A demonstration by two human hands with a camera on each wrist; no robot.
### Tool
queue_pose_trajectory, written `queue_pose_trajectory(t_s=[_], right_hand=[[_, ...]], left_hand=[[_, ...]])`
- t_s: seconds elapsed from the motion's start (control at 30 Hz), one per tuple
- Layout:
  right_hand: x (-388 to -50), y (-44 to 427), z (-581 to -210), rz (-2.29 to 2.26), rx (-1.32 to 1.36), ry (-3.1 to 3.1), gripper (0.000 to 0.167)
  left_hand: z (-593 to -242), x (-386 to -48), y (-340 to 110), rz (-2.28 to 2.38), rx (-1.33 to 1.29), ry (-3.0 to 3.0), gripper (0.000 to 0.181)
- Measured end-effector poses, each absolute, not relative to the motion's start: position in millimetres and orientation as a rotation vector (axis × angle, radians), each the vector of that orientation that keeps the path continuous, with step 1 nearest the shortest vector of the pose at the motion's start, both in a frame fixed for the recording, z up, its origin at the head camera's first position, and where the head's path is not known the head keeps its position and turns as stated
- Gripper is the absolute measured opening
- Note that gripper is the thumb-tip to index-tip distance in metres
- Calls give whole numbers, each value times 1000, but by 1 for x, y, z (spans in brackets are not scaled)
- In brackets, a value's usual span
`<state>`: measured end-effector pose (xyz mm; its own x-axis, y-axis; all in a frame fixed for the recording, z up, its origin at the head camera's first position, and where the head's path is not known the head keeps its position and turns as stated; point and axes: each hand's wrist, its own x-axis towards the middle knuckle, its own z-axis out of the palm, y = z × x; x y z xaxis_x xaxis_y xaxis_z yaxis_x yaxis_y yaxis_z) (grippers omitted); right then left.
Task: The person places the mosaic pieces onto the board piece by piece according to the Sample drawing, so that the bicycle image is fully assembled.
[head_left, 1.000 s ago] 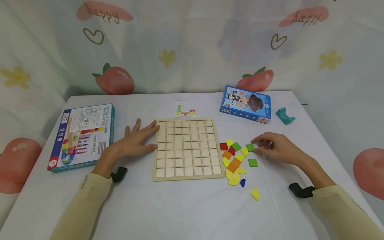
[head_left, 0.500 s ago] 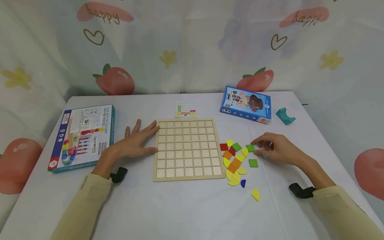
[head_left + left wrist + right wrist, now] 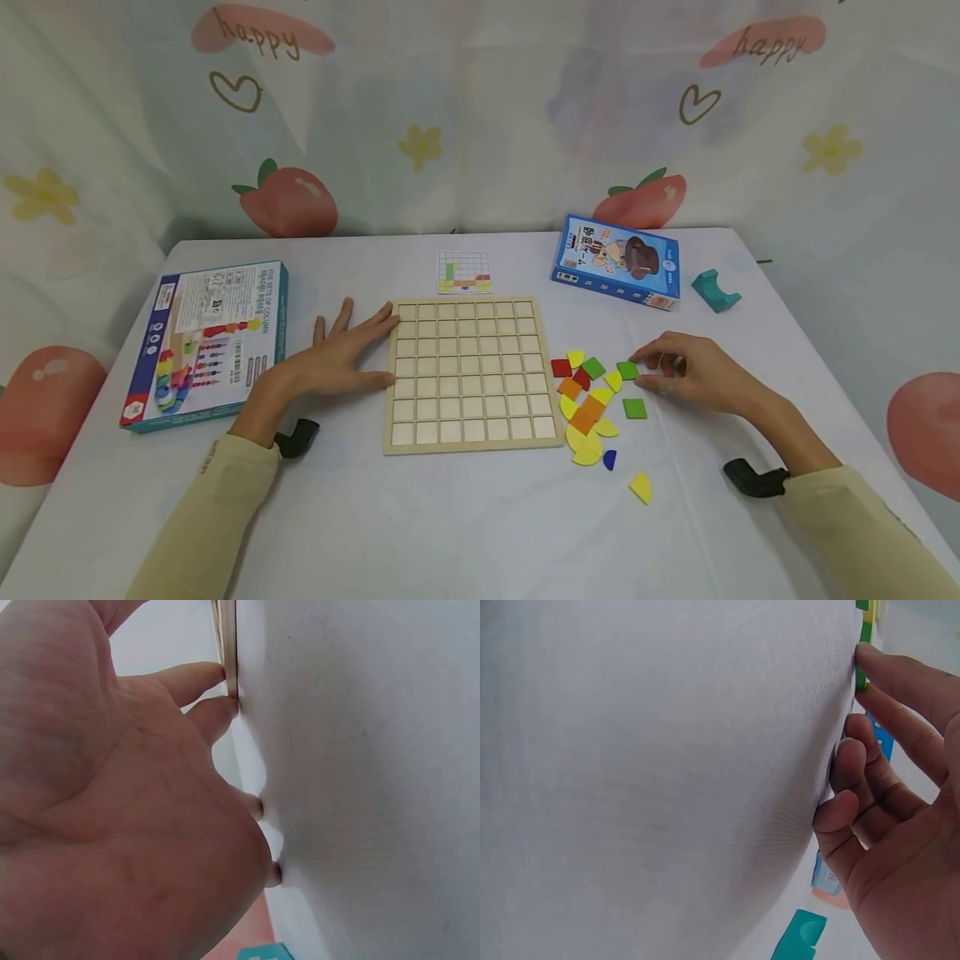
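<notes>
A pale wooden grid board (image 3: 388,417) with bare cells lies flat on the white cloth. The left hand (image 3: 326,358), fingers spread, touches its left edge with thumb and fingertips; in the left wrist view the fingers of that hand (image 3: 214,716) meet the board's side (image 3: 231,645). To the right of the board, the right hand (image 3: 693,368) has thumb and index finger at a small green square (image 3: 627,371). The right wrist view shows this hand (image 3: 907,817) pinching the green piece (image 3: 861,676) at its edges, other fingers curled against the cloth.
Yellow, orange, red, green and blue flat pieces (image 3: 587,414) lie scattered beside the board's right edge. A patterned card (image 3: 464,272) lies behind the board. A large box (image 3: 217,333) is at left, a blue box (image 3: 615,260) and teal curved block (image 3: 716,291) back right.
</notes>
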<state>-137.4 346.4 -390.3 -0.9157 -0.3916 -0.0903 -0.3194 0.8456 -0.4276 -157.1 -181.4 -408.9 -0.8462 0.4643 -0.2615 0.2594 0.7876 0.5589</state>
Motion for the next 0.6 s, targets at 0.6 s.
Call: queue_pose_trajectory(t_s=[0.6], right_hand=[[-136,346,-391,-572,-526,2917,33]], left_hand=[[-410,-156,-184,772,559,2565,97]])
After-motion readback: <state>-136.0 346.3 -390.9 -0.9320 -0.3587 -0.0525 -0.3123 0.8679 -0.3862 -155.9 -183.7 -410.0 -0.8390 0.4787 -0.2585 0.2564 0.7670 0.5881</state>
